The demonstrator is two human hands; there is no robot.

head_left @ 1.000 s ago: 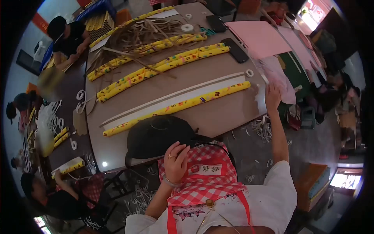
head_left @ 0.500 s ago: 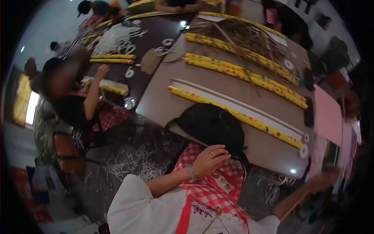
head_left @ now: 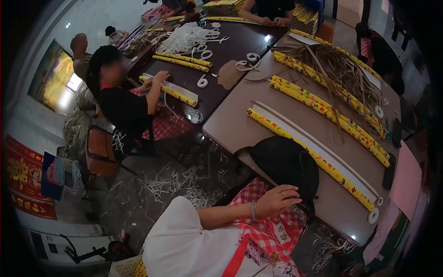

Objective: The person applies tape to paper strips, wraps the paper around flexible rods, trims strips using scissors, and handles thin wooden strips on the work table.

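My left hand (head_left: 278,201), with a ring and a bracelet, is by the table edge above the red checked apron (head_left: 251,191). Its fingers are bent and close together at the lower edge of a black cap-like cloth item (head_left: 288,161). Whatever they grip is hidden. The black item overlaps the table edge. Beyond it, a yellow patterned roll (head_left: 309,157) lies along a white strip on the brown table (head_left: 240,115). My right hand is out of view.
More yellow rolls (head_left: 327,120) and a heap of brown strips (head_left: 341,64) lie farther back. White tape rings (head_left: 373,215) are at the right. A co-worker (head_left: 124,101) sits left, hands on a yellow roll (head_left: 177,95). White scraps (head_left: 184,184) litter the floor.
The view has swung left, so the table and my left hand appear farther right and lower. My right hand, blurred at the right before, has left the view. The co-worker's raised hand has come down.
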